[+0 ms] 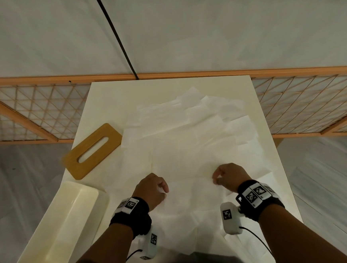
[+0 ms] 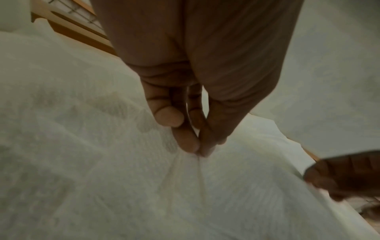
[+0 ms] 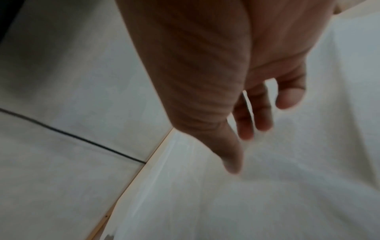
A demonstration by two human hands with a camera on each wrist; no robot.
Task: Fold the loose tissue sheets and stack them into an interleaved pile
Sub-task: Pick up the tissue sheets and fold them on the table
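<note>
Both hands work at the near middle of a white table point(image 1: 107, 99) that is almost wholly covered by loose tissue sheets point(image 1: 189, 134). The left hand point(image 1: 152, 188) is curled, and the left wrist view shows its thumb and forefinger tips pressed together on a raised pleat of the tissue sheet point(image 2: 185, 186) directly beneath it, with creases fanning out from the pinch. The right hand point(image 1: 230, 176) is also curled over the same sheet; in the head view its thumb and fingers meet on a small tuft of tissue, while the blurred right wrist view shows the fingers point(image 3: 261, 116) hanging loosely bent above the paper, so how firm that hold is cannot be told. The sheet between the two hands lies flat and pale.

To the left of the left hand, at the table's near corner, sits a cream rectangular tray point(image 1: 58, 229) with its hollow facing up. Just beyond it, still left of the grip, a wooden lid point(image 1: 93, 150) with a long oval slot lies flat and askew, its far corner touching the edge of the tissue spread.

Beyond the hands the sheets overlap at mixed angles toward the table's far end. Past that runs a low wooden lattice screen point(image 1: 32, 115), then a grey-white floor crossed by a thin black cable point(image 1: 115, 36).
</note>
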